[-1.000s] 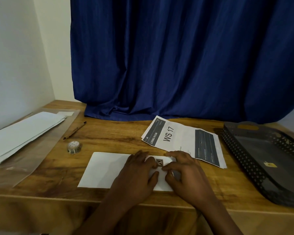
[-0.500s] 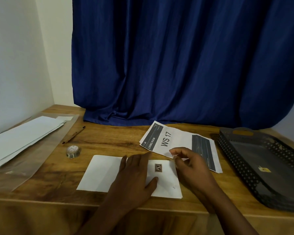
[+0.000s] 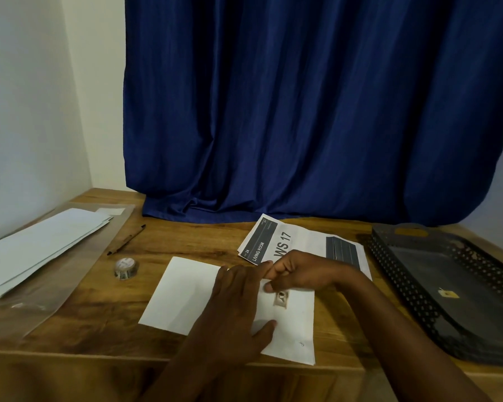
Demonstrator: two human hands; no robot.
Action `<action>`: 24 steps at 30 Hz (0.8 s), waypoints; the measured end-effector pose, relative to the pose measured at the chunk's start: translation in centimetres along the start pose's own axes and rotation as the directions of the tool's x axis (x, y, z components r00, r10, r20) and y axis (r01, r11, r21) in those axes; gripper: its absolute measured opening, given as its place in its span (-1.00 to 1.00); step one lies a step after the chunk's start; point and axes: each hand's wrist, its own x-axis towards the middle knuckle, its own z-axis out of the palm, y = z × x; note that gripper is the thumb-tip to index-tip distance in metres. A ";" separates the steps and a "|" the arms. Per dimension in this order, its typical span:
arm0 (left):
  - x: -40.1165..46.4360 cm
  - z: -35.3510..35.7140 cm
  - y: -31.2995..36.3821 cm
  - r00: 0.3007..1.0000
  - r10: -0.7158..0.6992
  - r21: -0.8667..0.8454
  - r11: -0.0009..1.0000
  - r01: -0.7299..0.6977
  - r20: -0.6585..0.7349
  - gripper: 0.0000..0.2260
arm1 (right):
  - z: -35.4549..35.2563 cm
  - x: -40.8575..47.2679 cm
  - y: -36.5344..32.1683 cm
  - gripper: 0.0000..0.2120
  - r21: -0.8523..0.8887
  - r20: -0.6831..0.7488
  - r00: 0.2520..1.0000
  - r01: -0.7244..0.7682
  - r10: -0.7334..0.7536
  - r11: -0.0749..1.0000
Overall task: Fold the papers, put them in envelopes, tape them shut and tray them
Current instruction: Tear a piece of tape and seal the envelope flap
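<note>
While my left hand [image 3: 235,309] presses flat, fingers straight, on the white envelope [image 3: 183,294] at the table's [image 3: 186,245] front edge, my right hand [image 3: 299,271] curls at its far edge, fingertips pinched; what they hold I cannot tell. Behind lie printed papers [image 3: 296,242]; the tray [image 3: 447,285] sits right.

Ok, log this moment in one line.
step: taping envelope | left hand: flat on it | right hand: curled at taped flap | tray: not yet used
</note>
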 end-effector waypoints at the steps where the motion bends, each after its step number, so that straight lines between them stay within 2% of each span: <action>1: 0.0 0.0 0.0 1.000 0.006 -0.014 1.000 -0.006 0.006 -0.17 | 0.2 -0.1 0.2 -0.73 0.015 0.009 1.000 -0.006 0.006 1.000; 5: 0.1 -0.3 0.2 0.999 0.018 -0.052 0.999 -0.016 0.029 -0.12 | 0.7 -1.0 0.4 -0.81 0.070 0.011 0.999 -0.032 0.031 0.997; 10: 0.2 -0.7 0.7 0.992 0.027 -0.077 0.996 -0.036 -0.121 -0.19 | -0.8 -5.0 0.3 -0.89 0.159 -0.188 0.977 -0.074 0.104 0.984; 13: 0.1 -1.0 0.8 0.991 0.003 -0.121 0.993 -0.020 -0.137 -0.19 | -2.9 -9.6 0.8 -0.86 0.222 -0.357 0.924 -0.062 0.140 0.973; 16: 0.9 -0.8 0.9 0.997 -0.037 -0.155 0.988 0.025 -0.072 -0.13 | -5.3 -14.7 1.9 -0.89 0.238 -0.561 0.805 -0.068 0.195 0.969; 19: 2.0 0.0 2.1 0.999 -0.048 -0.187 0.981 0.047 0.001 -0.13 | -8.0 -19.3 3.9 -0.91 0.246 -0.725 0.629 -0.143 0.280 0.959; 22: 2.6 1.3 3.8 0.985 -0.037 -0.130 0.990 0.060 0.170 -0.21 | -10.5 -23.0 6.7 -0.89 0.296 -0.797 0.464 -0.257 0.386 0.920; 24: 2.7 2.2 4.6 0.958 -0.028 -0.036 0.999 0.040 0.284 -0.25 | -11.6 -24.7 8.6 -0.86 0.322 -0.787 0.412 -0.360 0.459 0.876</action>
